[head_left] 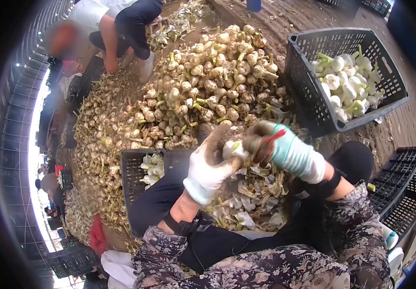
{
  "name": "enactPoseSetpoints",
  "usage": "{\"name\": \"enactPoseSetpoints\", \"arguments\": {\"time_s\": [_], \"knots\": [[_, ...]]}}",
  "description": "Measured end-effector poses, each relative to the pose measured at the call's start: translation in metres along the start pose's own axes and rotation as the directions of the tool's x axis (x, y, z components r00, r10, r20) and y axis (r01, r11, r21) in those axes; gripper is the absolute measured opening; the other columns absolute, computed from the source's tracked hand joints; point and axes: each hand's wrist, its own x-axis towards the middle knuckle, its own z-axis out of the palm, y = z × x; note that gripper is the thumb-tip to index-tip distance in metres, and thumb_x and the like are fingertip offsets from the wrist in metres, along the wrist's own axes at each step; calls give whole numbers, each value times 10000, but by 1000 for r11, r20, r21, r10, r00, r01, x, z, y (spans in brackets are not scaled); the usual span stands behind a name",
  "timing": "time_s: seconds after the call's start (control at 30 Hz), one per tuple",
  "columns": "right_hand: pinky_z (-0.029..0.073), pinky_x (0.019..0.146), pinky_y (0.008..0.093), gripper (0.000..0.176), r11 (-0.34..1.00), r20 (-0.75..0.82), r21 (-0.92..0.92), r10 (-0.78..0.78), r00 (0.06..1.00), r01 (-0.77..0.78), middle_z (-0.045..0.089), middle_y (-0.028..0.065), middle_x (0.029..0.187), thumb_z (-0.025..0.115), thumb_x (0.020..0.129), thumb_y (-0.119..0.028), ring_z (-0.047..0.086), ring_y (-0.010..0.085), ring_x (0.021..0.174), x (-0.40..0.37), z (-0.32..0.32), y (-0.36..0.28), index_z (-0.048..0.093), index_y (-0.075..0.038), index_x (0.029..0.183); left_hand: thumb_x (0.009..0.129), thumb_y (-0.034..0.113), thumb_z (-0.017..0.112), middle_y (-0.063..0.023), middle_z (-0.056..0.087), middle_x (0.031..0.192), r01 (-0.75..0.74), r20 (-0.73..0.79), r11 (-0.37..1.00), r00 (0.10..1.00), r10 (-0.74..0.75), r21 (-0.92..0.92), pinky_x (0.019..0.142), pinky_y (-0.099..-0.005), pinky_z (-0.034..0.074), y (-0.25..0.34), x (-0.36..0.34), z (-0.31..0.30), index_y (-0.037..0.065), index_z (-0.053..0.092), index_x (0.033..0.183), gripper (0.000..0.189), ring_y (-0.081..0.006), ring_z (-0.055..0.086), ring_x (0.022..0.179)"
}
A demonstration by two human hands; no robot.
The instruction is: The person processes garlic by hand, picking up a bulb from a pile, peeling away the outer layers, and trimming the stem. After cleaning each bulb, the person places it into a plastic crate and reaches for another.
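Gripped between the fingers and thumb of my left hand (209, 168), in a soiled white glove, is a peeled white garlic bulb (233, 150). My right hand (285, 147), in a white and teal glove, is curled right beside the bulb and somewhat blurred. A red strip (276, 137) shows along its fingers; I cannot tell what that hand holds. Below both hands lie loose garlic skins (246, 204) between my knees. Just beyond them rises a large heap of unpeeled garlic bulbs (212, 77).
A black crate (333, 123) of cleaned white bulbs stands at the right. Another crate (132, 185) with white bulbs sits by my left knee. Stacked black crates (400, 185) are at the far right. A person (121, 29) bends over the garlic at upper left.
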Motion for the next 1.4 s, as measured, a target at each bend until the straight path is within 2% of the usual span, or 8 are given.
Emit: {"name": "enactPoseSetpoints", "arguments": {"time_s": [0.3, 0.4, 0.53, 0.7, 1.0, 1.07, 1.13, 1.4], "knots": [[461, 665, 238, 232, 917, 119, 320, -287, 951, 237, 622, 39, 859, 599, 841, -104, 535, 68, 751, 14, -8, 29, 554, 18, 1033, 717, 42, 686, -164, 515, 1173, -62, -48, 985, 996, 70, 158, 889, -299, 442, -2, -1, 0, -84, 342, 1298, 687, -190, 526, 1046], [459, 624, 237, 186, 943, 71, -321, -65, 995, 85, 612, 22, 797, 579, 851, -73, 532, 84, 678, 10, -9, 21, 581, 25, 1010, 716, 28, 668, -164, 527, 1158, 26, -64, 998, 998, -23, 49, 889, -296, 440, 1, -4, 1, -86, 352, 1292, 666, -190, 530, 1044], [448, 578, 221, 204, 995, -2, 1, -96, 995, 96, 612, 37, 784, 598, 847, -91, 525, 62, 664, 10, -7, 35, 583, 45, 998, 711, 20, 669, -164, 523, 1165, 30, -71, 999, 997, -27, 42, 888, -294, 440, 4, -3, 2, -84, 365, 1284, 657, -190, 529, 1050], [440, 565, 230, 90, 830, -104, -533, -259, 960, 166, 577, -10, 710, 585, 830, -42, 496, 60, 653, -1, 19, 12, 573, 34, 877, 720, 5, 648, -164, 514, 1179, 45, -66, 997, 997, -41, 60, 896, -304, 442, 2, -6, 4, -90, 368, 1274, 628, -208, 533, 1061], [443, 555, 302, 160, 831, 53, 551, 46, 997, -68, 594, 114, 673, 546, 791, -59, 531, 141, 611, 3, 13, 19, 595, -7, 934, 724, 22, 618, -145, 557, 1116, 58, -84, 998, 995, -55, 29, 849, -314, 465, 3, -4, 3, -7, 411, 1283, 597, -215, 567, 990], [468, 619, 393, 220, 891, -210, -416, -288, 934, 181, 602, 222, 749, 665, 745, -160, 607, 352, 723, -2, 26, 11, 577, -2, 870, 692, 54, 622, -163, 567, 1091, -186, -96, 805, 953, 288, 564, 815, -307, 473, -19, 1, -3, 23, 454, 1258, 591, -230, 588, 931], [466, 625, 429, 248, 833, -183, -536, -273, 944, 137, 592, 244, 782, 677, 731, -189, 563, 421, 775, -3, 25, 1, 570, 3, 845, 663, 86, 630, -169, 569, 1079, -202, -90, 735, 937, 337, 647, 816, -304, 472, -21, 1, -5, 42, 488, 1230, 587, -241, 589, 927], [458, 545, 269, 188, 976, -301, -210, -119, 946, 56, 626, 89, 743, 576, 857, -135, 574, 121, 649, 10, 1, 10, 587, 20, 963, 716, -103, 542, -144, 493, 1214, -12, -90, 994, 996, 3, -106, 857, -317, 472, 3, -3, 3, -28, 354, 1303, 621, -237, 542, 1057]]}}
